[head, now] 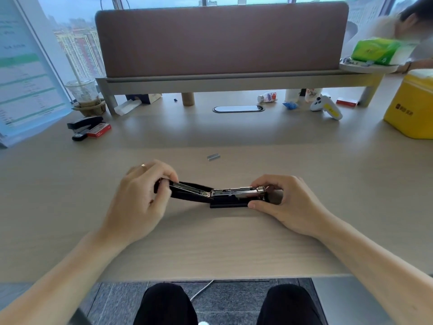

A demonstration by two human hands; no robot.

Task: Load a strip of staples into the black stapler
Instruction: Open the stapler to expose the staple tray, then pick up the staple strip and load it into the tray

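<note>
Pale wood-grain desk [234,242] seen from above, backed by a brown partition panel [220,38] on a raised shelf, with windows behind. Far left: a sheet of printed paper [25,73], a plastic cup [83,92], then a second dark stapler [84,125] lying just beside a red staple box [99,130]. Centre foreground: the black stapler [218,195] rests on the desk, opened out almost flat, its cover arm extending to the left and its metal magazine channel exposed on the right. Left hand [140,195]: fingers curled, pinching the tip of the cover arm between thumb and fingertips; a ring is visible on one finger. Right hand [285,202]: fingers closed around the front end of the base and magazine, thumb pressed against the near side. Beyond the stapler, well apart from both hands, a short strip of staples [213,156] lies loose on the desk. Whether staples already sit in the channel cannot be told. Far right: a white and yellow controller [326,106], a yellow box [412,104] and a green tissue pack [379,50]
</note>
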